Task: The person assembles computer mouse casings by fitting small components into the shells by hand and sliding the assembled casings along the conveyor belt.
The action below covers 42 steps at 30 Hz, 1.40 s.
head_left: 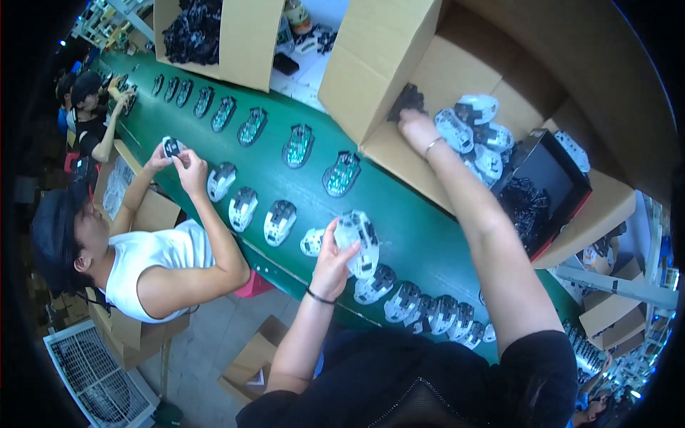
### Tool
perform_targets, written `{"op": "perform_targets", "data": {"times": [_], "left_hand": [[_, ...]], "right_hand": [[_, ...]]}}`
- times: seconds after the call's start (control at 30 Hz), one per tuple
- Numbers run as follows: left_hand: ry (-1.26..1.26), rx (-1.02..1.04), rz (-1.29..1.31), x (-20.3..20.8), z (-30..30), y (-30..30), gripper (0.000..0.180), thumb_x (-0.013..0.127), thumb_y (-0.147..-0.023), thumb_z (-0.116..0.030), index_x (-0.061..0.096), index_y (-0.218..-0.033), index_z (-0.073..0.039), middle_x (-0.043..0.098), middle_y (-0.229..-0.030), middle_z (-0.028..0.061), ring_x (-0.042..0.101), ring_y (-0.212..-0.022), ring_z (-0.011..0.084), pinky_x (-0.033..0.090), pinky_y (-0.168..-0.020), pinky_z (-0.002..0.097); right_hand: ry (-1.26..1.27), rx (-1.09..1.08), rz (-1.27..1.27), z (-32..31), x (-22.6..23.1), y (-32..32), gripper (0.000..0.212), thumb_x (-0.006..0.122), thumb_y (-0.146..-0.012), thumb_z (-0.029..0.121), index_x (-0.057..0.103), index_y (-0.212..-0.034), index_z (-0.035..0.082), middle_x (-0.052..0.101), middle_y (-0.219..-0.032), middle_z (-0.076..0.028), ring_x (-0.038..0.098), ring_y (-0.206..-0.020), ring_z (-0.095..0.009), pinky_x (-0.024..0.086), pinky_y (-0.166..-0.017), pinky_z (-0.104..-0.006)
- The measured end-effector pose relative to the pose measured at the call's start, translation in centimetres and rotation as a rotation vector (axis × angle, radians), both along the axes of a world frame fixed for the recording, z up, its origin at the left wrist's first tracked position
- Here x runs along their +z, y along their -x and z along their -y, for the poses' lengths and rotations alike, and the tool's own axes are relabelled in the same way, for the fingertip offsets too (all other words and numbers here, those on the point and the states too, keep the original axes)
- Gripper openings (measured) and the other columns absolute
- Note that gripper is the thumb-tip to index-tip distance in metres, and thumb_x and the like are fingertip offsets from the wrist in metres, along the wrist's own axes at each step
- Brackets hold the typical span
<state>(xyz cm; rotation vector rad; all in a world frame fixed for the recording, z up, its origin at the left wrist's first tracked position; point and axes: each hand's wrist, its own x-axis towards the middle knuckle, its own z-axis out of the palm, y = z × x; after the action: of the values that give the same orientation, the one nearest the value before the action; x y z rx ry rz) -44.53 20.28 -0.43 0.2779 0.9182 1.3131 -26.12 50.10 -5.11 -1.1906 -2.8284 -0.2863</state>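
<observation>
Left hand [332, 262]: curled around the left side of a white shell [365, 246] shaped like a computer mouse, with thumb laid across it; raised above the green surface [428, 232] near the middle of the scene.
Right hand [416, 127]: reaching into a large cardboard box [372, 64] at far right, at a clump of dark parts [405, 98]; with fingers bent and tips lost in the clump, so impossible to say how far spread or whether gripping any.
Covered: left edge of the raised shell, behind palm and fingers; part of a smaller white piece [311, 242], just left of the left hand.
Hard to make out: small black pieces [524, 203] tangled in a red-edged black tray [564, 171], beside heaped white shells [489, 135].
Surface: lined with dark bases [298, 146] bearing green circuit boards on the far side, white-and-black shells [280, 221] to the left, and a crowded near row [428, 312] of similar shells.
Room: shared with a co-worker [168, 274] in a white top at left, holding a small piece [172, 147] in both hands; floored in grey [203, 349], with a slatted white unit [103, 374] at near left; dark and blurred toward the rim.
</observation>
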Motion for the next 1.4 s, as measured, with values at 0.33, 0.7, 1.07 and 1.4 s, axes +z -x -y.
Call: {"op": "perform_targets", "data": {"times": [0.33,0.7,1.07,1.4], "left_hand": [[-0.056,-0.231,0.31,3.7,-2.3,-2.2,0.046,0.048,-0.091,-0.022,0.031,-0.132,-0.009,0.052,-0.117,0.0112,0.058,-0.102,0.0267,0.051,-0.079,0.0392],[-0.147,-0.49,0.089,9.0,3.1,-4.4,0.058,0.042,-0.082,0.0,0.027,-0.136,-0.011,0.047,-0.115,0.0036,0.052,-0.098,0.0099,0.05,-0.072,0.0235],[-0.302,-0.53,-0.091,10.0,6.5,-3.6,0.063,0.044,-0.079,0.005,0.025,-0.138,-0.009,0.046,-0.117,0.0029,0.052,-0.098,0.0084,0.05,-0.072,0.0225],[-0.397,-0.475,-0.335,9.9,7.2,-4.2,0.058,0.043,-0.079,0.004,0.03,-0.134,-0.007,0.049,-0.112,0.0022,0.052,-0.09,0.0044,0.049,-0.065,0.0172]], "right_hand": [[0.396,-0.287,-1.039,10.7,10.5,-4.9,0.014,0.058,-0.079,0.003,0.062,-0.092,0.002,0.064,-0.081,-0.008,0.061,-0.071,-0.017,0.049,-0.066,-0.0269],[0.272,0.197,-0.678,28.2,18.8,-3.4,0.014,0.067,-0.067,0.007,0.065,-0.081,0.006,0.06,-0.082,-0.003,0.054,-0.079,-0.021,0.044,-0.072,-0.0323],[-0.048,0.297,-0.433,32.4,20.7,-2.7,0.019,0.06,-0.061,0.012,0.064,-0.079,0.008,0.057,-0.082,-0.001,0.051,-0.077,-0.017,0.041,-0.069,-0.0302],[-0.037,-0.076,-0.531,34.7,19.7,-1.4,0.013,0.066,-0.063,0.008,0.067,-0.076,0.007,0.046,-0.068,-0.002,0.047,-0.069,-0.019,0.04,-0.063,-0.0318]]}}
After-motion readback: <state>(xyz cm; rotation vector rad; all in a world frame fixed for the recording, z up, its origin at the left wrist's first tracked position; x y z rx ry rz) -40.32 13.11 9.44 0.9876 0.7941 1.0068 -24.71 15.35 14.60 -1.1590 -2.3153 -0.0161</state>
